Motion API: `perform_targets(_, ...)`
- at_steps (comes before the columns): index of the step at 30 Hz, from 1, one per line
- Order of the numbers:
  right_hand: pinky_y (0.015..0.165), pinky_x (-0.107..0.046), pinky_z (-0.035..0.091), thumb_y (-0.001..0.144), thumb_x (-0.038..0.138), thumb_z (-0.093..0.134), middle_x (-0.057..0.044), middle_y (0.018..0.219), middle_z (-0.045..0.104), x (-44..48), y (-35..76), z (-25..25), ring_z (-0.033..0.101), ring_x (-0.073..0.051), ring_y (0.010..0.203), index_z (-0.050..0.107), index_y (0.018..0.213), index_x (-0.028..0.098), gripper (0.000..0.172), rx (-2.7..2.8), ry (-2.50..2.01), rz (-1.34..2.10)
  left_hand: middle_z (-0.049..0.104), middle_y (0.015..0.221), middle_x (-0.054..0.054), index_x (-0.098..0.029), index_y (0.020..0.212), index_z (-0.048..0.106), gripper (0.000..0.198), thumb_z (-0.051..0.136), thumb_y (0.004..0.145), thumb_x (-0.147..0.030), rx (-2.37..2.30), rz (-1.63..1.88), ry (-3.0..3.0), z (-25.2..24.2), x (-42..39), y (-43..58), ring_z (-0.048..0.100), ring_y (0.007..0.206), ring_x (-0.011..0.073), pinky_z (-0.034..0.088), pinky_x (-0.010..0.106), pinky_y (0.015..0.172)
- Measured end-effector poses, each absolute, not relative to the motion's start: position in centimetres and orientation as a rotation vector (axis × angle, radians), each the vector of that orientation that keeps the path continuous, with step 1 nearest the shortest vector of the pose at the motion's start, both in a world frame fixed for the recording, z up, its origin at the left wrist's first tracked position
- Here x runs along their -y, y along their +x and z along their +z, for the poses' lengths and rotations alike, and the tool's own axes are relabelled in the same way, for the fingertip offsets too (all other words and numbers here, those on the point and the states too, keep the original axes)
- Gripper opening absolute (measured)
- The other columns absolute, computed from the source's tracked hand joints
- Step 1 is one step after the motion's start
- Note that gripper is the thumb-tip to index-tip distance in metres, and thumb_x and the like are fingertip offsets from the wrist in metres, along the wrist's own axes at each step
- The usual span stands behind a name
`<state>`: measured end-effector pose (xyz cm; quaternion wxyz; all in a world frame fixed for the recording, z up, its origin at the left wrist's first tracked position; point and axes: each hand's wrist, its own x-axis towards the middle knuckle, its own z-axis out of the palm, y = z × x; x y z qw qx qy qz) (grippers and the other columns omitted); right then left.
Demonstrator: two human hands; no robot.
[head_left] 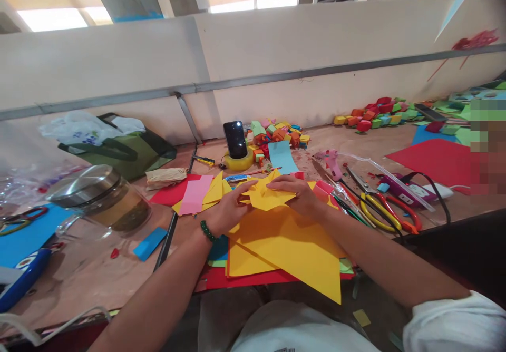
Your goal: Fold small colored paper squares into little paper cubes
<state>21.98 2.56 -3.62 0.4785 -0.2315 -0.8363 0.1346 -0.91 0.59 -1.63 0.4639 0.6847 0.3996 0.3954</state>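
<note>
A folded piece of yellow paper [269, 195] with several creases and points is held between both hands, above a stack of coloured sheets. My left hand [231, 207], with a green bead bracelet at the wrist, grips its left side. On the right side my right hand [298, 194] is closed on the same folded paper, fingers over its top. Below lie large yellow sheets [284, 241], on top of red and green ones. Beside my left hand a pink paper strip [196, 194] rests over more folded yellow paper [215, 189].
A phone [235, 139] stands in a yellow tape roll [238, 160], near a pile of small paper cubes [276, 133]. Scissors [379, 199], a pink glue gun [332, 162] and a power strip [407, 189] lie right. Left are a glass mug [122, 204] and a green bag [118, 154].
</note>
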Motion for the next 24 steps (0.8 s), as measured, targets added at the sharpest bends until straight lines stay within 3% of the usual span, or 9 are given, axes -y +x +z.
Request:
perform_targets(4, 0.081, -0.033, 0.055, 0.082, 0.013, 0.06, -0.008, 0.101, 0.068, -2.5, 22.2, -3.8, 0.066, -0.019, 0.093, 0.073, 0.104, 0.026, 0.029, 2.068, -0.569, 0.369, 0.073, 0.097, 0.009, -0.019, 0.09, 0.077, 0.03, 0.074, 0.06, -0.024, -0.882, 0.915, 1.696, -1.5, -0.8, -1.1, 0.063, 0.09, 0.0232, 0.051, 0.033, 0.082)
perform_targets(9, 0.089, -0.036, 0.053, 0.082, 0.021, 0.065, -0.009, 0.112, 0.067, -2.3, 22.1, -3.6, 0.064, -0.02, 0.103, 0.071, 0.11, 0.028, 0.029, 2.016, -0.6, 0.466, 0.07, 0.07, 0.005, -0.02, 0.084, 0.079, 0.023, 0.069, 0.07, -0.035, -1.055, 0.983, 1.751, -1.9, -1.0, -1.3, 0.059, 0.07, 0.0183, 0.049, 0.033, 0.076)
perform_targets(12, 0.09, -0.035, 0.053, 0.082, 0.028, 0.067, -0.007, 0.111, 0.069, -2.2, 21.7, -3.2, 0.064, -0.02, 0.103, 0.073, 0.105, 0.029, 0.024, 1.942, -0.59, 0.597, 0.072, 0.077, 0.005, -0.02, 0.087, 0.079, 0.025, 0.071, 0.071, -0.037, -1.036, 1.065, 1.717, -1.7, -0.6, -1.1, 0.06, 0.077, 0.0188, 0.048, 0.031, 0.075)
perform_targets(16, 0.085, -0.033, 0.055, 0.082, 0.036, 0.068, -0.006, 0.101, 0.073, -2.0, 21.1, -3.0, 0.067, -0.019, 0.094, 0.077, 0.09, 0.028, 0.014, 1.878, -0.641, 0.736, 0.073, 0.093, 0.005, -0.021, 0.096, 0.076, 0.039, 0.08, 0.059, -0.033, -0.949, 1.071, 1.539, -1.4, -0.2, -0.4, 0.061, 0.085, 0.0186, 0.048, 0.026, 0.074)
perform_targets(20, 0.081, -0.033, 0.054, 0.08, 0.042, 0.069, -0.007, 0.095, 0.074, -1.6, 20.9, -2.8, 0.068, -0.02, 0.089, 0.077, 0.078, 0.024, 0.02, 1.826, -0.736, 0.782, 0.072, 0.076, 0.005, -0.016, 0.075, 0.076, 0.03, 0.081, 0.058, -0.041, -0.995, 1.049, 1.398, -1.7, -0.3, -0.2, 0.061, 0.07, 0.0165, 0.046, 0.025, 0.062)
perform_targets(24, 0.076, -0.032, 0.054, 0.081, 0.048, 0.066, -0.008, 0.096, 0.073, -1.6, 20.6, -2.8, 0.067, -0.018, 0.082, 0.071, 0.061, 0.019, 0.035, 1.728, -0.84, 0.817, 0.071, 0.074, 0.004, -0.014, 0.074, 0.075, 0.036, 0.08, 0.06, -0.047, -1.013, 1.095, 1.351, -2.0, -0.2, -0.1, 0.061, 0.068, 0.0167, 0.047, 0.027, 0.064)
